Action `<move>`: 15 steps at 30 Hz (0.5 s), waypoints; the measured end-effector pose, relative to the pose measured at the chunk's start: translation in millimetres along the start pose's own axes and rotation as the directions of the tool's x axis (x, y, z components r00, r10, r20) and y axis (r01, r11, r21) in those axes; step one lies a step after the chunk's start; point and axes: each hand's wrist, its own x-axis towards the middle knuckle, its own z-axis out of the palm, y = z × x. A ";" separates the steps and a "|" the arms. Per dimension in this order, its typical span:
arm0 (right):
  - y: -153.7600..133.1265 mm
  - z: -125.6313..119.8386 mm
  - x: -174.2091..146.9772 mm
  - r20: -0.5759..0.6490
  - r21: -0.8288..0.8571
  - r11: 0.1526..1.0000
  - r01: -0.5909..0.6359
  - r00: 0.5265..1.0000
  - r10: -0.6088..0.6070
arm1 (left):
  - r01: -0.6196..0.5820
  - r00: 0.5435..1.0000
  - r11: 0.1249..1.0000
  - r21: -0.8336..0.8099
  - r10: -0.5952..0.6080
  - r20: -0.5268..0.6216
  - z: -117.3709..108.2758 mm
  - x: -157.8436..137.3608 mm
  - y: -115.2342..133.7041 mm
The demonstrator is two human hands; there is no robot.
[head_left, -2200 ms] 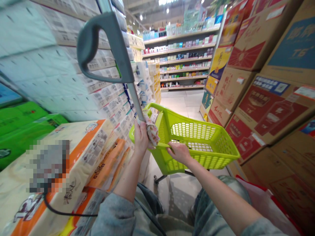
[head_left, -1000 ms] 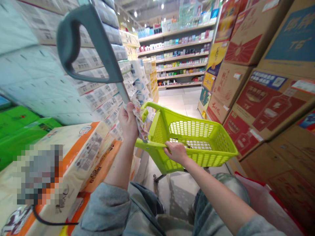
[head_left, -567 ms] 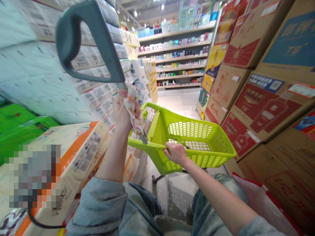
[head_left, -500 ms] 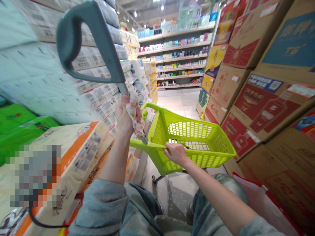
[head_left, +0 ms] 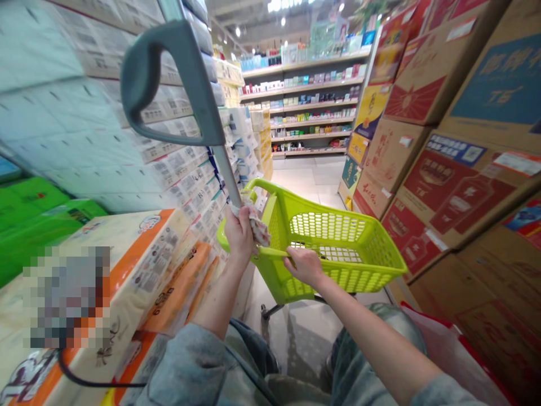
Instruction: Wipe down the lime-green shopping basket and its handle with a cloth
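Note:
A lime-green shopping cart with perforated basket walls stands in front of me. From its near left side a metal tube rises at a slant, carrying a grey looped handle. My left hand is closed round a floral-patterned cloth, pressed against the lower part of the tube close to the cart's rim. Where the cloth wraps behind the tube is hidden. My right hand grips the cart's near rim, fingers curled over it.
Wrapped tissue packs are stacked on the left, close to my left arm. Printed cartons rise along the right side. Shelves of small boxed goods stand at the aisle's far end. A red-edged white bag is beside my leg.
My left hand has slid down the tube with the cloth, from just under the grey handle to near the cart's rim. My right hand stays on the rim.

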 end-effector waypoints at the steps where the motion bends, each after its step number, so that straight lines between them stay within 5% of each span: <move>1: 0.1 0.3 0.1 -0.002 0.001 1.000 -0.001 1.000 0.001 | -0.002 1.000 1.000 -0.030 0.002 0.027 1.2 4.0 6.1; 6: 0.0 0.6 -0.3 -0.012 0.006 1.000 0.001 1.000 -0.001 | -0.051 0.997 0.977 -0.206 0.060 0.040 4.9 36.3 30.5; 9: -0.1 0.1 -0.9 -0.011 0.008 1.000 0.009 1.000 -0.009 | 0.097 0.978 0.924 -0.369 -0.019 0.208 2.8 46.1 31.2; 15: -0.3 -1.0 -3.3 -0.003 0.020 1.000 0.020 1.000 -0.020 | 0.457 0.820 0.815 -0.357 -0.231 0.523 -10.5 43.2 18.7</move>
